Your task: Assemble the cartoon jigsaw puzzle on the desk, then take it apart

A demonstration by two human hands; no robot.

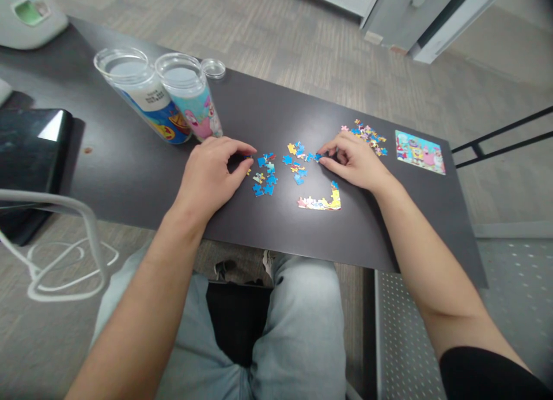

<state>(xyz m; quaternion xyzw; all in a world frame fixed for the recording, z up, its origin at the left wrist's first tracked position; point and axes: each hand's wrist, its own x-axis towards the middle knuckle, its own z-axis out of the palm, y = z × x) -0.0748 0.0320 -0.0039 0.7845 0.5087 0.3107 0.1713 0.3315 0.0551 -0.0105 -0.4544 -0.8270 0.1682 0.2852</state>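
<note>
My left hand (211, 172) rests on the dark table at the left of the loose jigsaw pieces (270, 168). Its thumb and index finger close around a small puzzle piece, mostly hidden by the fingertips. To the right, my right hand (352, 160) pinches a blue puzzle piece (318, 157) at the edge of a middle cluster of pieces (297, 149). Nearer to me lies a joined L-shaped strip of puzzle (319, 204), pink and yellow with a blue tip. Behind my right hand is a heap of mixed pieces (370, 136).
A picture card (420, 152) lies at the table's right end. Two clear cylinders with printed wraps (149, 101) (190, 95) stand at the back left, beside a clear lid (213, 68). A black device (32, 164) and white cable (88, 227) are at the far left.
</note>
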